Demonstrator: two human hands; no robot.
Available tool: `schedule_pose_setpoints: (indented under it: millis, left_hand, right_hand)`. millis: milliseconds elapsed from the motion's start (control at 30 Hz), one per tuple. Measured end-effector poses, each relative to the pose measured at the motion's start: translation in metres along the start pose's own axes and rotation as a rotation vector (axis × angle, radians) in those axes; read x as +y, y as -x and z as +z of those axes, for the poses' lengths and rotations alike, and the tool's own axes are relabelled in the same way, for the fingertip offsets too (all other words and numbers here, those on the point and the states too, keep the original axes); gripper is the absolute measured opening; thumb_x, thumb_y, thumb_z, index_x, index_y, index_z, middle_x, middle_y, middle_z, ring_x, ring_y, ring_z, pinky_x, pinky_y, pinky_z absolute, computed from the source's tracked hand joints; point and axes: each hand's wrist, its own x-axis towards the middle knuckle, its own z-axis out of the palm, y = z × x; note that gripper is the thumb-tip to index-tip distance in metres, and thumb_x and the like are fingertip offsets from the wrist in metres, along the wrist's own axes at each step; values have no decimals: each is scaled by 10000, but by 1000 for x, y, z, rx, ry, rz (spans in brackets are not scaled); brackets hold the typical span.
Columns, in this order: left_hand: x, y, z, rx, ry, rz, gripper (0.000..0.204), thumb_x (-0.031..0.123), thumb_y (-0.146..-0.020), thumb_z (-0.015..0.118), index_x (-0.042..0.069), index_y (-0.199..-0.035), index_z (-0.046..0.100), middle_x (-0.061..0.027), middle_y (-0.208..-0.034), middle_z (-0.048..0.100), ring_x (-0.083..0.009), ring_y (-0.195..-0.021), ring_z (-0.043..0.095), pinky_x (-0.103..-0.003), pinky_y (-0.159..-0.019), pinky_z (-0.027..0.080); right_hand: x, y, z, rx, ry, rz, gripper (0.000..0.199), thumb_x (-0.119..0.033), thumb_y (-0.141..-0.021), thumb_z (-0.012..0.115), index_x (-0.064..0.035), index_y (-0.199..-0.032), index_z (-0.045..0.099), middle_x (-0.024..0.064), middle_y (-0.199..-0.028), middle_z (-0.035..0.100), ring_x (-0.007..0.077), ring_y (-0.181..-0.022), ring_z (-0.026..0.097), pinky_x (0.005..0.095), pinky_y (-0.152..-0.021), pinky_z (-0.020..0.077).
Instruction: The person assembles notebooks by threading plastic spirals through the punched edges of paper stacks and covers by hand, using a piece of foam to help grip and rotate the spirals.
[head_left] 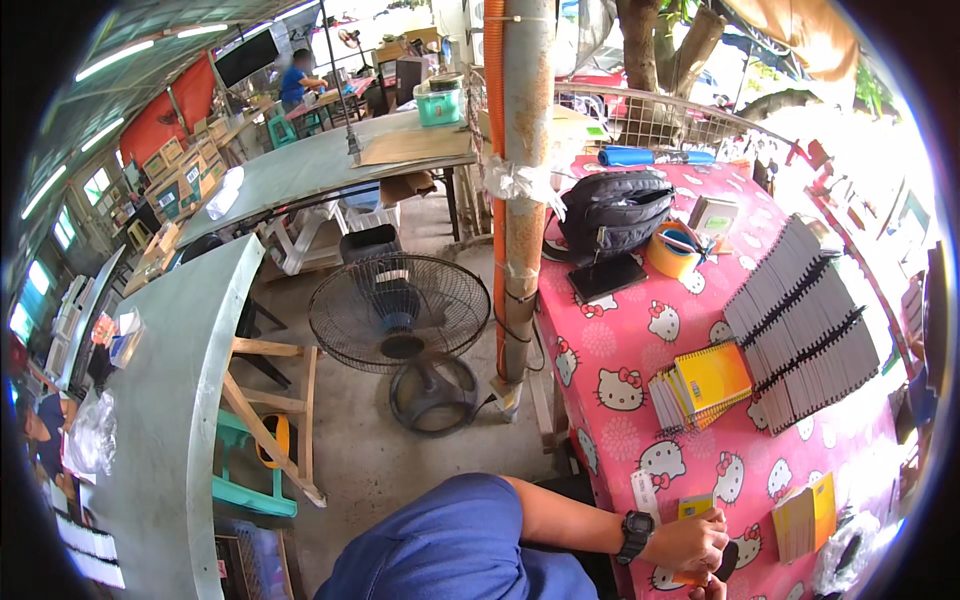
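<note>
- Yellow booklet (695,506) lies on the pink worktop (602,345), just beyond the left grip (688,545), which partly covers it.
- Left of the grip, the worktop's edge runs close under the forearm, with concrete floor (365,470) past it.
- Bare printed cloth gives some room between the grip and a short pile of yellow notebooks (713,380) farther out.
- To the grip's right, a strip of cloth separates it from a yellow-covered stack (805,518); a crumpled clear plastic bag (848,555) sits beyond that, near the far right side.
- The left grip is curled, fingers bent inward and nearly meeting the right grip (710,591); what it may be pinching is hidden, so I cannot tell.
- The right grip is cut off by the lower border, its opening and hold unclear; an orange patch beside it is probably part of a cover, though the view is poor.
- Black coil binding and dense grey page edges mark the large notebooks (800,340), ranked beyond and right of the grip.
- A dark watch (636,533) circles the left wrist.
</note>
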Motion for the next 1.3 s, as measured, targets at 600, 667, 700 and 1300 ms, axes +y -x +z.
schedule_pose_setpoints:
  millis: [600, 667, 700, 1300]
  left_hand:
    - [12, 3, -8, 27, 69, -20, 121, 214, -696, 703, 136, -704, 611, -5, -736, 508, -201, -836, 509, -437, -955, 302]
    - [13, 4, -9, 41, 61, -17, 133, 223, -701, 705, 138, -691, 603, -6, -727, 503, -204, -820, 506, -438, -954, 303]
    - [13, 3, -9, 37, 63, -16, 133, 223, -701, 705, 138, -691, 603, -6, -727, 503, -204, -820, 506, -438, -954, 303]
    - [13, 11, -13, 58, -47, 31, 131, 268, -703, 678, 161, -680, 605, 2, -737, 532, -194, -812, 534, -451, -955, 323]
  right_hand:
    - [-29, 5, 8, 119, 373, -151, 143, 8, -801, 674, 4, -943, 663, 107, -830, 643, 162, -723, 564, 306, -655, 467]
    - [-17, 6, 5, 113, 279, -210, 174, -10, -820, 661, -6, -994, 670, 98, -869, 668, 141, -724, 572, 272, -630, 458]
    - [-14, 7, 2, 112, 282, -183, 178, 0, -800, 672, -8, -977, 675, 77, -853, 663, 135, -699, 560, 253, -594, 451]
    - [-14, 14, 7, 91, 282, -207, 171, 14, -880, 574, 10, -1039, 640, 87, -921, 648, 122, -808, 572, 232, -724, 465]
